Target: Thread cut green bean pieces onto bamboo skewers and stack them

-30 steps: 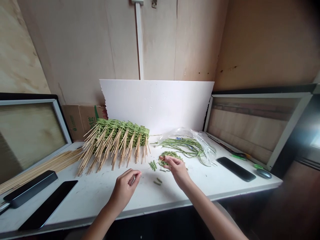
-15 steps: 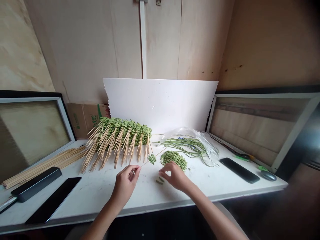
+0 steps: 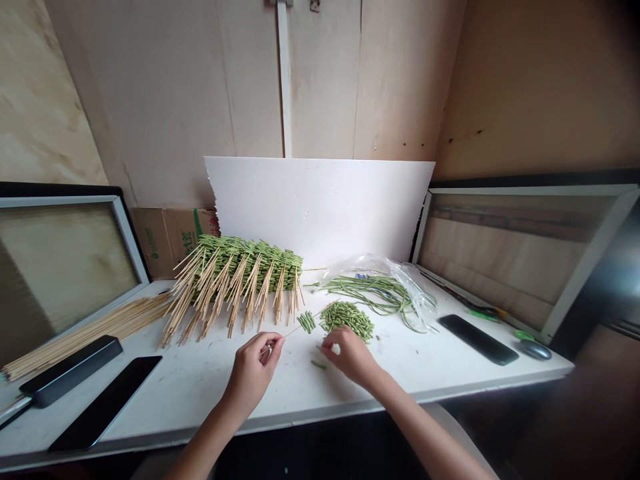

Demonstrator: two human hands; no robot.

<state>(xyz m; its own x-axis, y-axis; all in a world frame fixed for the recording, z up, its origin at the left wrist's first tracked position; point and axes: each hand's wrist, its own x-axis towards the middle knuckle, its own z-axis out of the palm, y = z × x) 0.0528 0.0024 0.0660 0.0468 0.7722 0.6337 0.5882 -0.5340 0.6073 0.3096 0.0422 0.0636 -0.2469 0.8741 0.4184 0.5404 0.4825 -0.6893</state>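
Between the thumb and fingers of my left hand point(image 3: 257, 363) is a thin bamboo skewer point(image 3: 291, 331). Several short green bean pieces point(image 3: 307, 322) sit side by side across it, and its tip points up and right. My right hand point(image 3: 347, 353) is pinched at the near edge of a heap of cut bean pieces point(image 3: 347, 317). A small bean piece seems to be between its fingertips, mostly covered by them. One loose bean piece point(image 3: 318, 364) lies on the white table just left of my right hand.
Left of centre is a big stack of bean skewers point(image 3: 240, 267), sticks toward me. Bare skewers point(image 3: 95, 327), a black box point(image 3: 73, 370) and a dark phone-like slab point(image 3: 107, 403) lie left. Long beans point(image 3: 370, 287) in a plastic bag, a phone point(image 3: 477, 339) and a mouse point(image 3: 536, 350) are right.
My right hand has closed its pinch at the loose pieces, and one of the two lying there is no longer on the table. The left hand and skewer have shifted slightly right.
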